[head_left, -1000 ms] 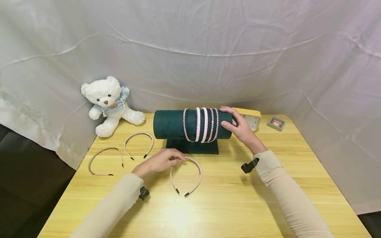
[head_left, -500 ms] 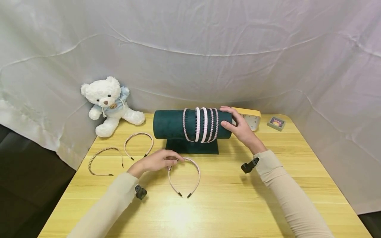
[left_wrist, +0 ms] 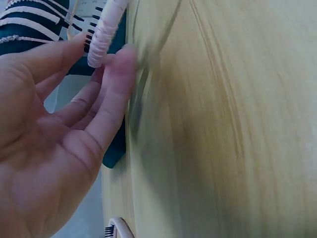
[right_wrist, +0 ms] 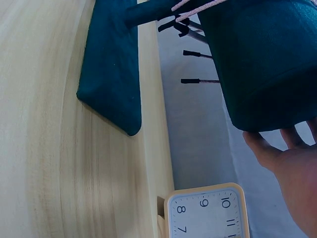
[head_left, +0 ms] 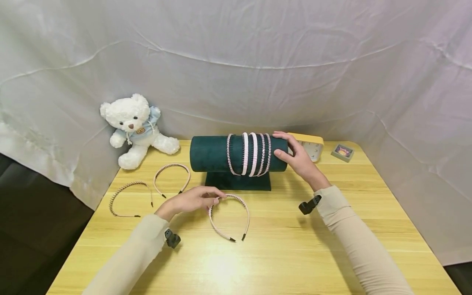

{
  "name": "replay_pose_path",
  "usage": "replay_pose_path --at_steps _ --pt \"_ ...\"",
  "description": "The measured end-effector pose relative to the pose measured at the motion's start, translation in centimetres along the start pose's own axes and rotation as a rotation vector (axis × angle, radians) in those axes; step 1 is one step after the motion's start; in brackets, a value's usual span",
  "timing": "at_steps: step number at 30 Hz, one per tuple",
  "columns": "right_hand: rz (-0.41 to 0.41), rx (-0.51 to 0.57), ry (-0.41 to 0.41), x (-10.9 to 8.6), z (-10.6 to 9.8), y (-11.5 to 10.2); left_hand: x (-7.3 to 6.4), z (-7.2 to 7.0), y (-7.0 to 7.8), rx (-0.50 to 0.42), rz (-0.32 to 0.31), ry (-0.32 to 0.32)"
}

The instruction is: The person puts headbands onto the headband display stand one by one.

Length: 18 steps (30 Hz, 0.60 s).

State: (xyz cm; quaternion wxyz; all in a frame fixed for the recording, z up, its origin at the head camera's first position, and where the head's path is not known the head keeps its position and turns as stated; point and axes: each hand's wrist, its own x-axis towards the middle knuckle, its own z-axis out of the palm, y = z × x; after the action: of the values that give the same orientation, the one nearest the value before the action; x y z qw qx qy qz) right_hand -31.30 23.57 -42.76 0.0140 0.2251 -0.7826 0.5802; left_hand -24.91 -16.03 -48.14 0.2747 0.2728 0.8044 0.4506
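One pale-pink headband [head_left: 241, 200] was pinched by the left grip [head_left: 192, 199] in front of the green roll [head_left: 208, 153], against whose end the right grip [head_left: 301, 160] lay spread, probably for steadiness.

On the clock [right_wrist: 210, 216]: 2–4, 7–11

The display roll [head_left: 209, 153] looks matt and velvety, the table [head_left: 287, 254] smooth glossy wood, the teddy bear [head_left: 130, 113] fluffy plush

A pink, toothed, black-tipped headband [head_left: 248, 214] is held in front of a dark green stand [head_left: 208, 153] bearing five headbands [head_left: 254, 155].
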Motion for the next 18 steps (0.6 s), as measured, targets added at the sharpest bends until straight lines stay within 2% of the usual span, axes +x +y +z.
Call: replay_pose_path --at_steps 4,13,18 --pt "-0.001 -0.008 0.003 -0.03 -0.01 -0.09 -0.19 -0.05 -0.02 -0.009 0.009 0.011" --pt "0.005 -0.009 0.001 -0.06 -0.10 -0.01 -0.66 -0.30 -0.38 -0.147 -0.007 -0.045" --pt "0.001 -0.003 0.000 -0.03 -0.05 -0.04 -0.69 -0.28 -0.54 -0.134 0.001 -0.018"
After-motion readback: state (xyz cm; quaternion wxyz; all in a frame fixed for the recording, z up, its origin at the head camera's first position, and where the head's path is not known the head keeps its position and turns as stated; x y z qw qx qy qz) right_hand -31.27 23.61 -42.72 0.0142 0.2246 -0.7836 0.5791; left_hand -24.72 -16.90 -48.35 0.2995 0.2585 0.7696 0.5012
